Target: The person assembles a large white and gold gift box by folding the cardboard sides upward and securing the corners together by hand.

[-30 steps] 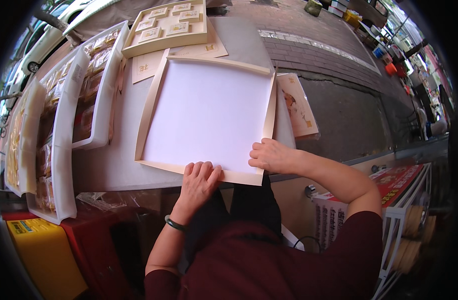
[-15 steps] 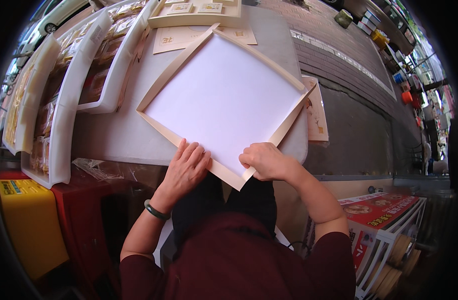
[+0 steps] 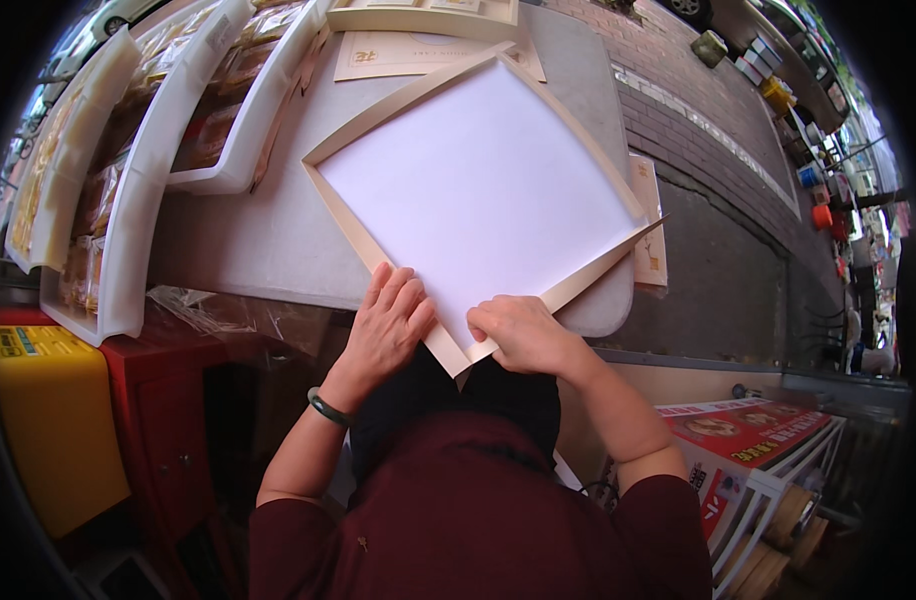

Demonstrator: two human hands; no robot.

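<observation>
Cardboard sheet point(image 3: 483, 190), lying at frame centre on the grey table point(image 3: 268, 250), is judged mid-fold: left hand point(image 3: 386, 330) pressed flat, fingers together, right hand point(image 3: 518, 333) pinching the near corner flap, which next needs creasing.

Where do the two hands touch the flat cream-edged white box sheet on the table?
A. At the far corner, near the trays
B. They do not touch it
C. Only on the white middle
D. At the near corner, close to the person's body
D: the left hand and right hand both press the near corner of the box sheet, which overhangs the table edge.
</observation>
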